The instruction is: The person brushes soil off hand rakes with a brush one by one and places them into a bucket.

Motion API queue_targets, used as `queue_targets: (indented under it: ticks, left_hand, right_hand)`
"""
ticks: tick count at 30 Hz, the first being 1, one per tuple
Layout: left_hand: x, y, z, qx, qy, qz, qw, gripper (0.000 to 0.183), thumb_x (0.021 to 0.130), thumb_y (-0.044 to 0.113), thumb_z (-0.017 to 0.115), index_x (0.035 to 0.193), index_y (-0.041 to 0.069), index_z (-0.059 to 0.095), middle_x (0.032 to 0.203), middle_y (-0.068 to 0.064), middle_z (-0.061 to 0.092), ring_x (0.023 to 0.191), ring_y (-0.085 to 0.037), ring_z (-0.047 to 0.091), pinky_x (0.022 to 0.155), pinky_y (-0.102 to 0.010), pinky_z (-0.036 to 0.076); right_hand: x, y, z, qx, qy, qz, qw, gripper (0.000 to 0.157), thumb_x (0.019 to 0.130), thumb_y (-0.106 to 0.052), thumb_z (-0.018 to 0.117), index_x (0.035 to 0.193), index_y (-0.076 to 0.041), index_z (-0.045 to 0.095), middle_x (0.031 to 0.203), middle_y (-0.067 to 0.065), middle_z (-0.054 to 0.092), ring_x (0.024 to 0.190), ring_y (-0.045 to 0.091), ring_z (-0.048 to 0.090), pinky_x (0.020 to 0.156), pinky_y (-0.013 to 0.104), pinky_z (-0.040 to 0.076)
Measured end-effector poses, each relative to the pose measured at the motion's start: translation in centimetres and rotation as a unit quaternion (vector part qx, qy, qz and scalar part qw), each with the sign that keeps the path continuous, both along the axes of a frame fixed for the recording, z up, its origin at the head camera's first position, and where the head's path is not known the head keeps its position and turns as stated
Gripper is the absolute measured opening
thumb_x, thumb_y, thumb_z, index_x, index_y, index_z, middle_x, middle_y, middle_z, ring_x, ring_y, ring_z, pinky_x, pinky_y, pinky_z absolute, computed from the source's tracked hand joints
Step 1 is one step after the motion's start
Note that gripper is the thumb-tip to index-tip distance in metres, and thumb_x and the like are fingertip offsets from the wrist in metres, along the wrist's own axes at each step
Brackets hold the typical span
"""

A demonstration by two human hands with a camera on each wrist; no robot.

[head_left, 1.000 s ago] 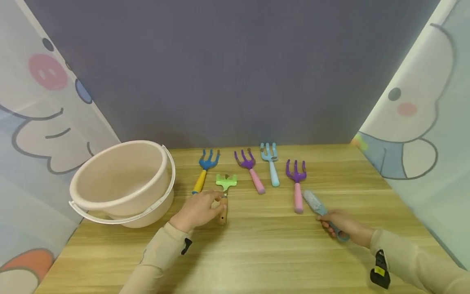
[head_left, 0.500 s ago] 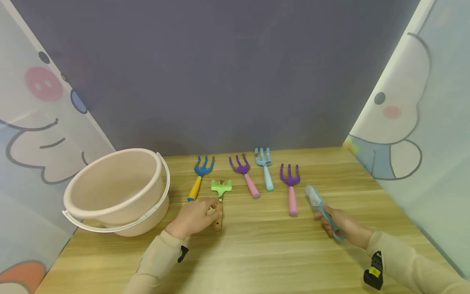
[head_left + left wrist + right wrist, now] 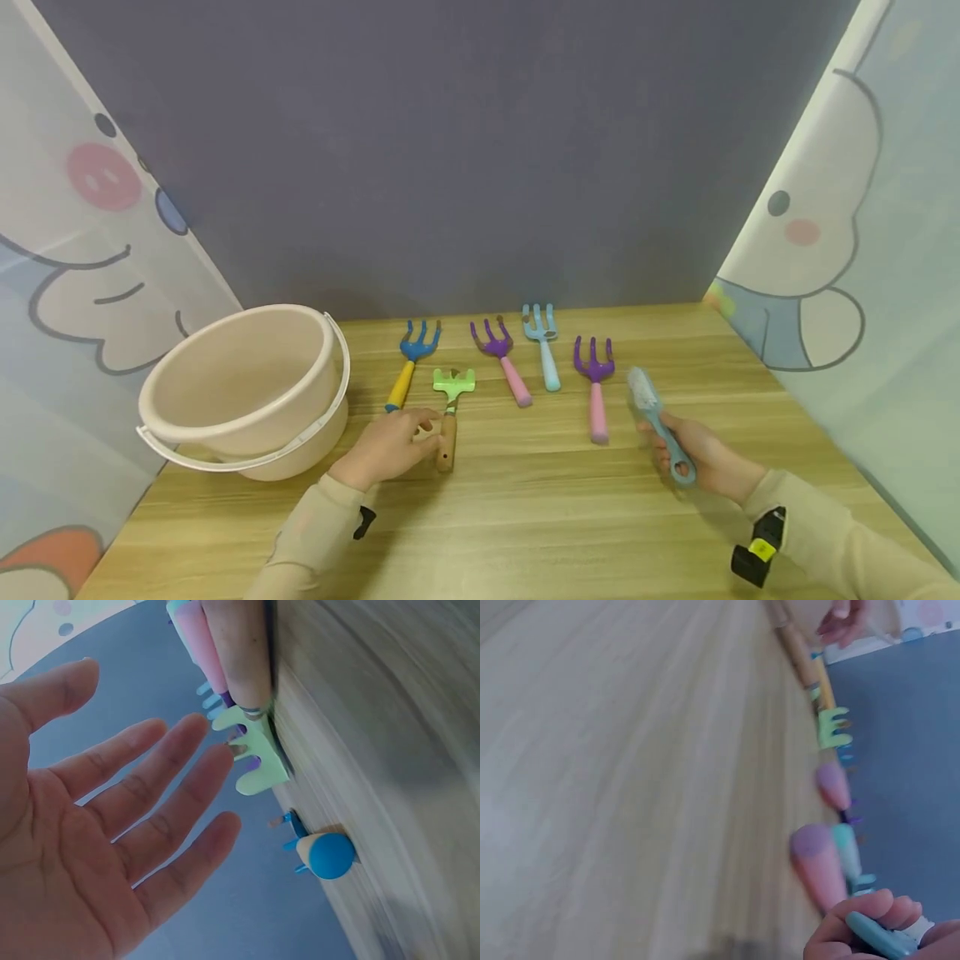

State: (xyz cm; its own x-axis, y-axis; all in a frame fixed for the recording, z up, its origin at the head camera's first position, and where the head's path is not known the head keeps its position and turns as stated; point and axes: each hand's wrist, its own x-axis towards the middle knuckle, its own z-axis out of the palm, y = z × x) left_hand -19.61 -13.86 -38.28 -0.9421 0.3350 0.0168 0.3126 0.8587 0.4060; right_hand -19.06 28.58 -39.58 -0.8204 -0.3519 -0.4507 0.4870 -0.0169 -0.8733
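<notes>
My left hand (image 3: 386, 450) hovers just left of a small green hand rake with a wooden handle (image 3: 447, 442). Its fingers are spread and relaxed in the left wrist view, with nothing in the palm. At the right, my right hand (image 3: 701, 458) grips the handle of a light blue brush (image 3: 660, 423) whose white bristles face up. In the right wrist view the fingers (image 3: 866, 904) curl round that handle. Left of the brush lies a hand fork with purple tines and a pink handle (image 3: 597, 412).
Along the back of the wooden table (image 3: 525, 517) lie a blue and yellow fork (image 3: 405, 379), another purple and pink fork (image 3: 512, 375) and a light blue fork (image 3: 547, 358). Nested cream buckets (image 3: 240, 425) stand at the left. A dark panel (image 3: 480, 167) rises behind.
My left hand has drawn back leftward from the green rake's handle, which now shows more fully. My right hand has turned the brush more upright in view. The head view has shifted.
</notes>
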Motion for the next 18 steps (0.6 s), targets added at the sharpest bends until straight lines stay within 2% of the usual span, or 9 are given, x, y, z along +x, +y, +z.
queue_targets:
  ticks: [5,10,12,15,18]
  left_hand:
    - [-0.3,-0.5,-0.2,0.019,-0.007,0.007,0.9998,0.036,0.086,0.031,0.061,0.117,0.011,0.061,0.098,-0.003,0.067,0.088,-0.022,0.063,0.073,-0.037,0.050]
    - [-0.7,-0.7,0.3,0.030,-0.013,0.002,0.9995,0.037,0.087,0.030,0.060,0.118,0.009,0.060,0.099,-0.003,0.066,0.088,-0.021,0.063,0.075,-0.037,0.050]
    - [-0.9,-0.9,0.3,0.035,-0.020,0.000,0.9992,0.038,0.088,0.031,0.058,0.119,0.009,0.059,0.100,-0.003,0.066,0.089,-0.021,0.063,0.076,-0.037,0.050]
    - [-1.4,-1.2,0.2,0.035,-0.033,0.002,0.9988,0.040,0.089,0.032,0.057,0.121,0.008,0.058,0.101,-0.003,0.066,0.089,-0.021,0.062,0.076,-0.037,0.050]
    - [-2.1,-1.6,0.3,0.028,-0.030,0.014,0.9991,0.041,0.089,0.033,0.056,0.122,0.009,0.057,0.102,-0.004,0.065,0.091,-0.021,0.062,0.076,-0.037,0.050]
  right_hand:
    - [0.3,-0.8,1.6,0.045,0.028,0.009,0.999,0.042,0.100,-0.039,0.018,0.112,-0.010,0.047,0.066,-0.010,0.044,0.055,0.000,0.042,0.045,0.013,0.034]
    - [0.8,-1.3,2.7,0.034,0.044,0.026,0.998,0.039,0.100,-0.040,0.020,0.108,-0.014,0.049,0.066,-0.012,0.045,0.055,0.000,0.041,0.045,0.013,0.033]
    - [1.1,-1.6,3.1,0.045,0.054,0.031,0.997,0.040,0.100,-0.040,0.021,0.112,-0.012,0.047,0.067,-0.012,0.045,0.055,0.000,0.041,0.046,0.013,0.033]
    - [1.5,-2.2,3.6,0.100,0.083,0.034,0.991,0.047,0.100,-0.040,0.023,0.122,-0.004,0.043,0.070,-0.010,0.042,0.058,0.002,0.040,0.050,0.016,0.035]
    - [2.0,-3.2,4.2,0.173,0.125,0.028,0.976,0.051,0.101,-0.037,0.025,0.128,0.004,0.039,0.072,-0.006,0.039,0.059,0.006,0.038,0.053,0.020,0.037]
